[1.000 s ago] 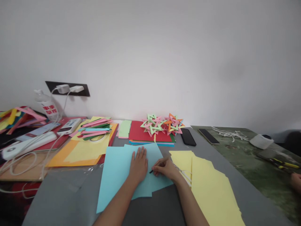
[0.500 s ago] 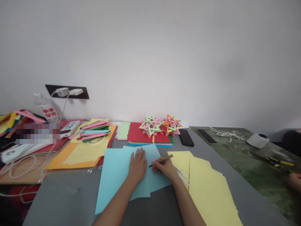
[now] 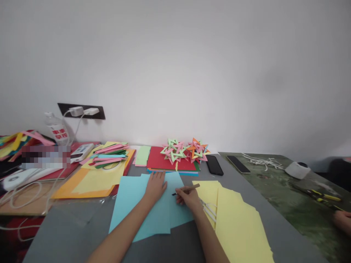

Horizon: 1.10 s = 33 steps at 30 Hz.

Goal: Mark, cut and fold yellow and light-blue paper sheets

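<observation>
My left hand (image 3: pixel 155 187) lies flat with fingers extended on overlapping sheets of light blue paper (image 3: pixel 128 204). To its right, my right hand (image 3: pixel 189 197) pinches a slim brown pen-like tool (image 3: pixel 194 187) with a dark tip. That tip points left, over the blue paper; I cannot tell whether it touches. Fanned sheets of yellow paper (image 3: pixel 238 219) lie beside my right forearm. White sticks or cords (image 3: pixel 210 211), partly hidden by my right wrist, rest on the yellow paper.
Behind the blue paper, two folded-paper stars (image 3: pixel 174 150) rest on a red paper stack (image 3: pixel 156 159). A black phone (image 3: pixel 214 165) lies right of them. Coloured paper strips (image 3: pixel 111 155) lie at left. Another person's hand (image 3: pixel 343 220) is at the far right, near yellow-handled pliers (image 3: pixel 323 195).
My left hand has slid left and slightly up across the blue paper. The blue sheets have shifted against each other. My right hand still holds the tool, and the view has moved slightly.
</observation>
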Each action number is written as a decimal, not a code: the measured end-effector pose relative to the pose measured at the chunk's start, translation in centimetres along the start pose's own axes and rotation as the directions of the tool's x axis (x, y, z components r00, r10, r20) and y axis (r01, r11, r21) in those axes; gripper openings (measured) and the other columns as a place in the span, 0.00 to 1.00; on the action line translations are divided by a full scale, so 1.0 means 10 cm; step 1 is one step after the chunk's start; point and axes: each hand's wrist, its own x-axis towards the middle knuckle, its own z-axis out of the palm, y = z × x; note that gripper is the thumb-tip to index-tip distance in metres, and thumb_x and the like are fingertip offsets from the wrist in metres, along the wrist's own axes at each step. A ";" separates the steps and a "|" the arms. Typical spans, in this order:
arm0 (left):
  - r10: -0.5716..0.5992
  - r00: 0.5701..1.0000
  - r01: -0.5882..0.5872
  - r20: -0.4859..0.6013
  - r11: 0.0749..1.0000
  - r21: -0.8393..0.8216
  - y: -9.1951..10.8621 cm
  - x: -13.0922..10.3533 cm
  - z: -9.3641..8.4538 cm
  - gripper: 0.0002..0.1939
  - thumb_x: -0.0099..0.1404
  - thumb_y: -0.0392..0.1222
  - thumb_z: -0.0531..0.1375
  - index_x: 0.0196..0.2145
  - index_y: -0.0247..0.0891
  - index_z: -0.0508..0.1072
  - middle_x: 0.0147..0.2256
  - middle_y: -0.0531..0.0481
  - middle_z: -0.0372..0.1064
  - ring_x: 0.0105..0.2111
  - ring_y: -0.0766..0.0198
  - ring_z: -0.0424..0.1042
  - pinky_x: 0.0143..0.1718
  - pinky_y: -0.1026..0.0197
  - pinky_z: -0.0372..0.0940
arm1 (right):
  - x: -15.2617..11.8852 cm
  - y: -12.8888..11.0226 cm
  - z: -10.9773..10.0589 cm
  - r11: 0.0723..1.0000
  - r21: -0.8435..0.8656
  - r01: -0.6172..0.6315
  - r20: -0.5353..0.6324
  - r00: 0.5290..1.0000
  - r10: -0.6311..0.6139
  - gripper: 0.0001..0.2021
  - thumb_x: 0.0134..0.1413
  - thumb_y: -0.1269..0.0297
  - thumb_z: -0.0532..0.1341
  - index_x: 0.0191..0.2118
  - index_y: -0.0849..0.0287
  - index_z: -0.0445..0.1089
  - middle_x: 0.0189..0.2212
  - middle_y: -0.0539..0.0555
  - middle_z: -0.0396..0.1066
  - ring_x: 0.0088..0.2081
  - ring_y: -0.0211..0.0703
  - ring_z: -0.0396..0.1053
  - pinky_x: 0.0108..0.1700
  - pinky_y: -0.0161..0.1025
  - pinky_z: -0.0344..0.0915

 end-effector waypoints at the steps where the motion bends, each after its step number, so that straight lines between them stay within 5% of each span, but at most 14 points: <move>1: 0.026 1.000 -0.026 -0.003 1.000 -0.005 -0.02 0.02 -0.03 0.23 0.62 0.43 0.44 0.54 0.34 0.56 0.52 0.40 0.60 0.52 0.53 0.56 0.53 0.49 0.47 | 0.01 0.01 0.01 1.000 0.007 -0.001 -0.007 1.000 0.001 0.19 0.30 0.49 0.64 0.22 0.62 0.64 0.11 0.49 0.66 0.12 0.36 0.65 0.13 0.30 0.57; 13: 0.244 0.970 -0.242 0.013 0.966 -0.085 -0.05 0.23 -0.06 0.13 0.59 0.34 0.47 0.41 0.40 0.64 0.42 0.48 0.63 0.43 0.60 0.61 0.45 0.57 0.54 | 0.03 0.03 0.06 0.999 0.020 0.048 -0.080 0.996 -0.047 0.13 0.35 0.55 0.63 0.22 0.61 0.64 0.10 0.48 0.65 0.11 0.36 0.63 0.12 0.30 0.56; 26: 0.160 0.987 -0.159 -0.002 0.979 -0.132 -0.05 0.40 -0.01 0.16 0.51 0.25 0.47 0.34 0.40 0.64 0.31 0.49 0.66 0.36 0.59 0.63 0.38 0.57 0.55 | 0.06 0.00 0.04 0.999 0.052 0.012 -0.091 0.996 -0.007 0.13 0.36 0.55 0.62 0.22 0.61 0.64 0.10 0.47 0.65 0.11 0.36 0.63 0.12 0.30 0.56; 30: 0.138 0.990 -0.139 -0.019 0.983 -0.123 -0.11 0.53 -0.11 0.14 0.53 0.27 0.46 0.30 0.41 0.66 0.31 0.48 0.66 0.38 0.58 0.63 0.40 0.55 0.55 | 0.02 -0.06 0.05 1.000 -0.012 0.003 0.035 0.999 -0.002 0.14 0.35 0.54 0.63 0.19 0.60 0.64 0.10 0.48 0.66 0.11 0.35 0.63 0.11 0.30 0.53; 33: 0.096 0.994 -0.103 -0.059 0.987 -0.127 -0.14 0.59 -0.20 0.16 0.56 0.28 0.45 0.37 0.41 0.66 0.38 0.47 0.66 0.42 0.57 0.62 0.44 0.53 0.55 | 0.00 -0.09 0.04 0.999 -0.039 0.008 0.101 0.995 -0.004 0.14 0.33 0.53 0.64 0.20 0.60 0.65 0.11 0.48 0.67 0.12 0.35 0.63 0.12 0.30 0.53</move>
